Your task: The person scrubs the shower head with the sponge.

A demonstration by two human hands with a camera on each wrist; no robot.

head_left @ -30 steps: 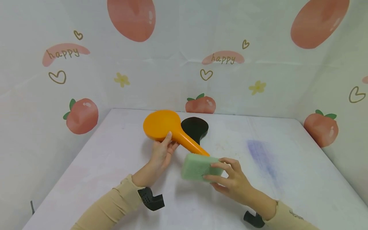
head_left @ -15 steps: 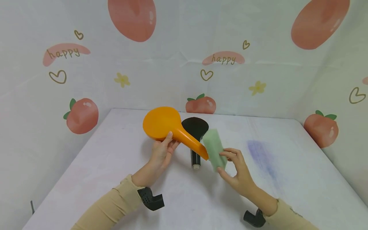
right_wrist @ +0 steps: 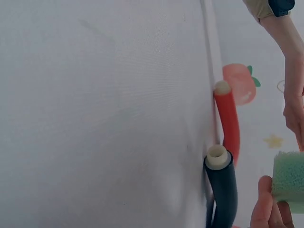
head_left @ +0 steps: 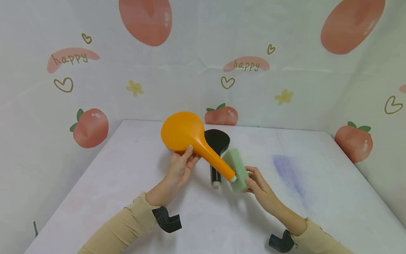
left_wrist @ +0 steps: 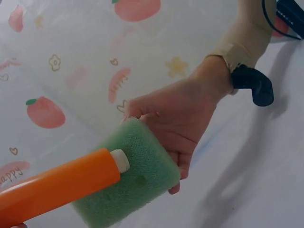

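My left hand [head_left: 182,165] holds an orange handheld shower head [head_left: 184,132] by the underside of its round head, thumb near the neck. Its handle slants down to the right and ends in a white connector [left_wrist: 120,161]. My right hand [head_left: 261,188] pinches a pale green sponge [head_left: 239,173] by its right edge. The sponge's broad face stands by the handle's end; in the left wrist view it lies right behind the connector, and whether they touch I cannot tell. Only fingers [right_wrist: 263,206] of that hand show in the right wrist view.
A black shower head [head_left: 219,141] lies behind the orange one on the white table [head_left: 203,225]. Beside its handle, the right wrist view shows a red handle [right_wrist: 229,118] with a pale tip. A bluish smear [head_left: 288,176] marks the table at right.
The sponge has turned from lying flat in front of the handle to standing upright at its right. The orange shower head has risen slightly, and its white connector now shows.
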